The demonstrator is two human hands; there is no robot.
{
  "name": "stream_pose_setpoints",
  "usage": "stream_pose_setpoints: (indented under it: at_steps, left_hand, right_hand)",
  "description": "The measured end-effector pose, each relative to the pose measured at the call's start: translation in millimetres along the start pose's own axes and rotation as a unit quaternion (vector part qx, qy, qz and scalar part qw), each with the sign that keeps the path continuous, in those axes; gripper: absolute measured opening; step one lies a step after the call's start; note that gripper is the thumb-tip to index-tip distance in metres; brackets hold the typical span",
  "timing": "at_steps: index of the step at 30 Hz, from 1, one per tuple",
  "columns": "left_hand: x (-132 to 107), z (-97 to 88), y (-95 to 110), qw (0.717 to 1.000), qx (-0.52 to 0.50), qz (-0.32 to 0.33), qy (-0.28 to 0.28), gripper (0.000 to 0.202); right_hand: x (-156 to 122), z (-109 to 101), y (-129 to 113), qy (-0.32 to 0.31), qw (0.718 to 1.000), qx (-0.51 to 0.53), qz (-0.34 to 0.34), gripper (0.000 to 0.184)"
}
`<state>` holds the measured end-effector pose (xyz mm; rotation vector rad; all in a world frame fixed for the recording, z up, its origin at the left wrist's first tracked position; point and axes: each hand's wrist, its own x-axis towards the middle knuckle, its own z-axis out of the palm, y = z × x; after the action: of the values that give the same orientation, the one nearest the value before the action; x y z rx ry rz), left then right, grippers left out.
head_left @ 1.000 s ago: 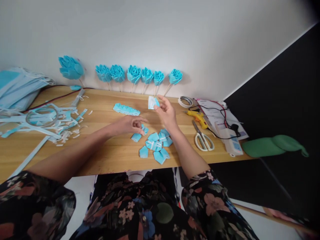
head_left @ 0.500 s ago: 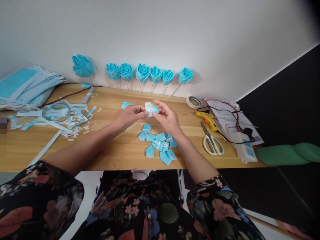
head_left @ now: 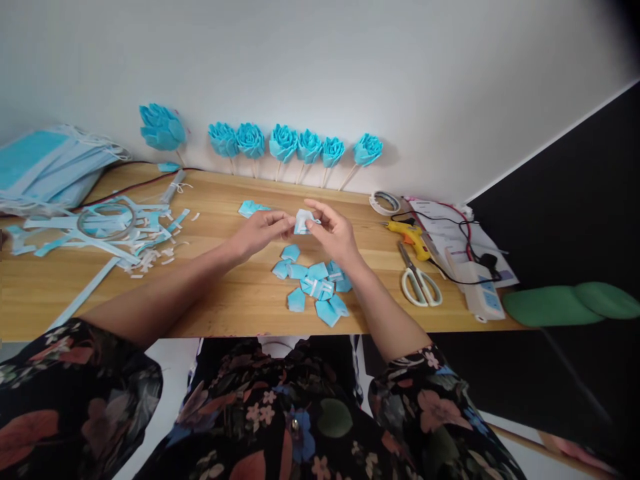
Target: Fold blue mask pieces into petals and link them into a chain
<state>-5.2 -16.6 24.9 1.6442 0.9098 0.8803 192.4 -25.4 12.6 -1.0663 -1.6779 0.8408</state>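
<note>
A small folded piece of blue-and-white mask fabric is held up over the table, its pale side facing me. My right hand pinches it between thumb and fingers from the right. My left hand is closed, with thumb and forefinger meeting at the fabric's left edge. Below the hands lies a loose group of blue folded petals, some showing white strips. Another blue piece rests just beyond my left hand.
Blue fabric flowers on sticks lean against the wall. Masks and cut scraps with a clear tape roll lie left. At right are white tape, a yellow glue gun, scissors and a power strip.
The fabric piece has been turned, so more of its pale side shows and less blue. My hands stay nearly in place, and the view has shifted slightly.
</note>
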Motion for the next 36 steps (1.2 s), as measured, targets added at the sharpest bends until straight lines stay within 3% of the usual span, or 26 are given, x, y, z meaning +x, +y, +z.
stream_pose_setpoints:
  at_steps: [11,18,28,36]
  left_hand:
    - [3,-0.5,-16,0.999,-0.041,-0.006,0.007,0.022]
    - [1,-0.2,-6,0.999,-0.028,-0.003,0.022,0.030]
    - [0,3.2,-5,0.997,-0.073,-0.002,0.036,0.030]
    - [0,1.6,-1,0.985,-0.122,0.007,0.118,0.027]
  right_hand:
    - [2,1,2,0.020,0.998,0.049,0.028,0.039]
    - [2,2,5,0.014,0.995,0.087,0.037,0.039]
    - [-2,3,5,-0.017,0.999,0.020,0.024,0.039]
    - [2,-1,-2,-0.015,0.993,0.101,0.059,0.047]
